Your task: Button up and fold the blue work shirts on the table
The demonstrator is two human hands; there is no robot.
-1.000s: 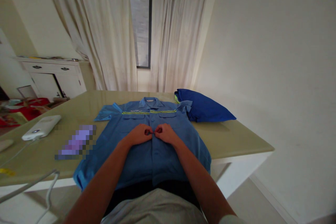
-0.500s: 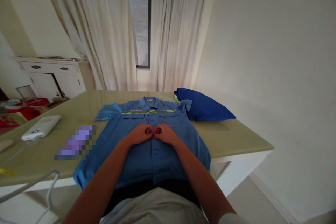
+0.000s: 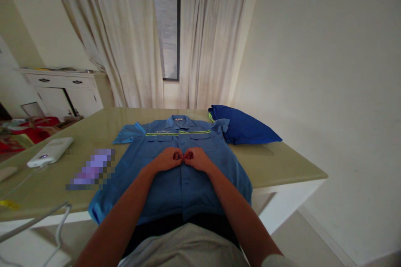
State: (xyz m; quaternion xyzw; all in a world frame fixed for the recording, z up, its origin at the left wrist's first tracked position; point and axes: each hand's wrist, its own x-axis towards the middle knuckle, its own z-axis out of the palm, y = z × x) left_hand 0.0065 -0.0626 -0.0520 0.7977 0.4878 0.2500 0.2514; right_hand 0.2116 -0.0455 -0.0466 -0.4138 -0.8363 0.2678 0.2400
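A blue short-sleeved work shirt (image 3: 163, 192) with a yellow-green stripe across the chest lies face up on the pale green table (image 3: 282, 167), collar away from me. My left hand (image 3: 167, 159) and my right hand (image 3: 196, 158) meet at the shirt's front placket, just below the chest pockets. Both pinch the fabric edges there, fingertips almost touching each other. What sits between the fingertips is too small to make out.
A folded dark blue garment (image 3: 244, 127) lies at the shirt's right shoulder. A white device (image 3: 50, 152) with a cable and a blurred purple item (image 3: 90, 169) lie to the left. White cables (image 3: 46, 217) hang over the near edge. A white cabinet (image 3: 62, 91) and curtains (image 3: 131, 37) stand behind.
None of note: both hands stay pinched at the same spot on the placket, with only tiny finger shifts and a slight camera wobble.
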